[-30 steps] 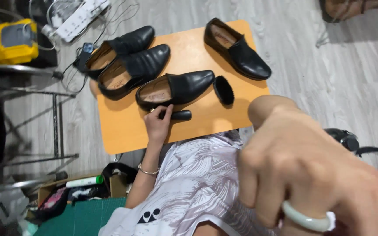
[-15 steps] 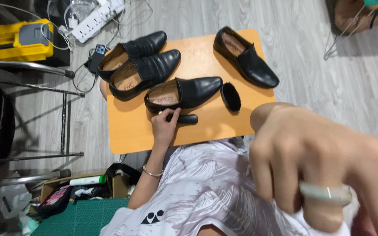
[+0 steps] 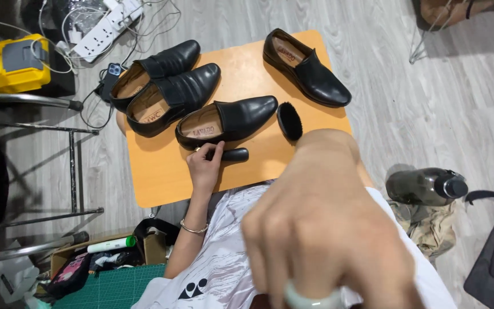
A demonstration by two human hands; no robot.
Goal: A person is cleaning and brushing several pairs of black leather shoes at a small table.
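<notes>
My left hand (image 3: 204,166) rests on the small orange table (image 3: 161,177), its fingers curled around the left end of a short black tube (image 3: 234,154). Just beyond it lies a black leather shoe (image 3: 230,120), with a black oval brush (image 3: 289,120) to its right. Two more black shoes (image 3: 167,86) lie side by side at the table's far left. A fourth shoe (image 3: 307,68) lies at the far right. My right hand (image 3: 321,229) hangs blurred close to the camera, fingers loosely apart, nothing seen in it. A pale bangle (image 3: 313,300) circles its wrist.
On the grey wooden floor lie a white power strip (image 3: 107,28) with cables, a yellow device (image 3: 7,63) and a phone (image 3: 111,77). A dark bottle (image 3: 424,186) lies at right. A green cutting mat (image 3: 115,286), a cardboard box and metal frame legs (image 3: 70,171) are at left.
The view has shifted a little, so the table sits further right and lower in the picture. My right hand stays raised near the camera. My left hand keeps hold of the black tube.
</notes>
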